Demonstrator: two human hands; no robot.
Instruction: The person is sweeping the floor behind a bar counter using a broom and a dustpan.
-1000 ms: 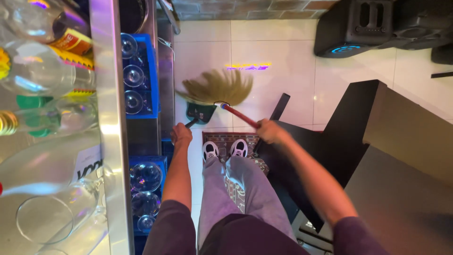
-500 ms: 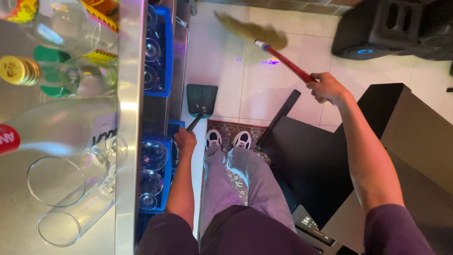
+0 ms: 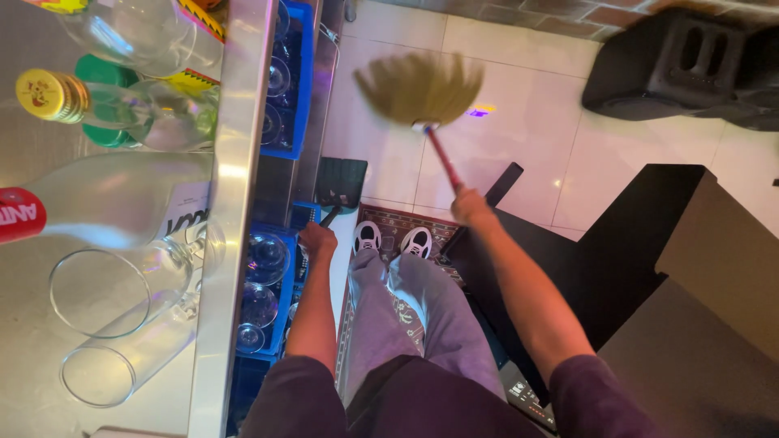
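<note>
From the head camera, looking down past your own legs, your right hand point(image 3: 471, 204) is clenched around the red handle of the broom point(image 3: 422, 91), and the straw head has swung since half a second ago: then it was lifted far up and out toward the black speaker point(image 3: 677, 61), now it sits lower and closer, over the white floor tiles point(image 3: 527, 138) just beyond the dustpan point(image 3: 339, 180). That reads as the start of a stroke drawing back toward the pan, though the bristles are blurred and you cannot tell whether they touch the tiles yet. Your left hand point(image 3: 318, 239) is closed on the dustpan's handle, with the dark pan resting flat on the floor in front of your white shoes point(image 3: 393, 239), next to the blue glass crate point(image 3: 286, 81); it has kept that place across the three pictures, so the pan looks ready to receive. Left of the dustpan, up on the steel surface point(image 3: 235, 162), stand bottles point(image 3: 122, 109) and two empty glasses point(image 3: 109, 292), well clear of the broom's path.
</note>
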